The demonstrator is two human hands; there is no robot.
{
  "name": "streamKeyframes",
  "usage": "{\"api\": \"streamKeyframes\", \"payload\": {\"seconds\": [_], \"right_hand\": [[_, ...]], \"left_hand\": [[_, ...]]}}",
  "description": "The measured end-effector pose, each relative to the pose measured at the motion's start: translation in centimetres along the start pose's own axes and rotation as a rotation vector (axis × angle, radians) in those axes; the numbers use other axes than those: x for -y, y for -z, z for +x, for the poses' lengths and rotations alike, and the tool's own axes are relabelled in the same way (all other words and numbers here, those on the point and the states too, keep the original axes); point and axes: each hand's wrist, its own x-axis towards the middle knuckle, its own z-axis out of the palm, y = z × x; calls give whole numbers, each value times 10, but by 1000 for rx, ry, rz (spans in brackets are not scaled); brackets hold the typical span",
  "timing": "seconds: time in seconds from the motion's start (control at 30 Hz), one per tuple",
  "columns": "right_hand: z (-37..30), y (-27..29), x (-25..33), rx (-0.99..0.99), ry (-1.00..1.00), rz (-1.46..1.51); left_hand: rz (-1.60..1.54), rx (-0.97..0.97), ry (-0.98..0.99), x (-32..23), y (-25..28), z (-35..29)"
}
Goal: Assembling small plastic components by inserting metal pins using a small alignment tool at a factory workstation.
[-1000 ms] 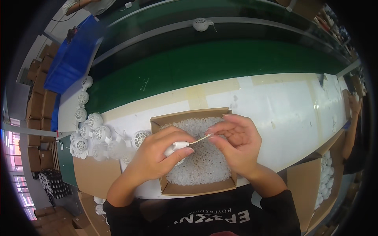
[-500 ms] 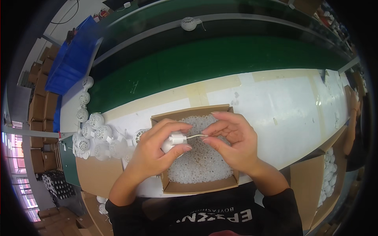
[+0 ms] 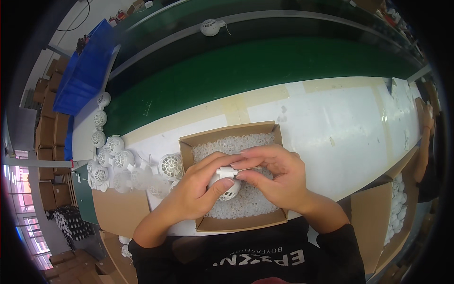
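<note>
Over an open cardboard box of small clear plastic rings (image 3: 246,203), my left hand (image 3: 201,189) grips a white ball-shaped lattice piece (image 3: 229,189) with a squarish neck facing up and to the right. My right hand (image 3: 279,177) has its thumb and forefinger closed at the tip of that neck, around the thin pale cord (image 3: 250,169) coming out of it. Whether a small ring sits between those fingertips is too small to make out. The box (image 3: 241,226) rests on the white table beneath both hands.
Several white lattice balls (image 3: 124,160) lie in a cluster left of the box. Another ball (image 3: 210,27) sits on the rail beyond the green conveyor belt (image 3: 265,61). A blue bin (image 3: 85,71) stands far left. At right, a carton (image 3: 371,222) holds white balls near another person's arm (image 3: 424,146).
My right hand's fingertips have slid along the cord to the neck of the ball. The ball has shifted right and tilted, showing more of its lattice.
</note>
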Motion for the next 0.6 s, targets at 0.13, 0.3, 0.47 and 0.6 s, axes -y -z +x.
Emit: {"api": "streamKeyframes", "payload": {"seconds": [0.13, 0.3, 0.47, 0.6], "right_hand": [[1, -3, -1, -71, -64, 221], [7, 1, 0, -29, 371, -265], [9, 1, 4, -40, 648, -554], [5, 1, 15, 43, 579, -705]], "left_hand": [[-74, 18, 15, 4, -2, -2], [-1054, 188, 416, 1, -5, -5], [-845, 115, 458, -5, -12, -5], [-415, 28, 340, -7, -18, -6]]}}
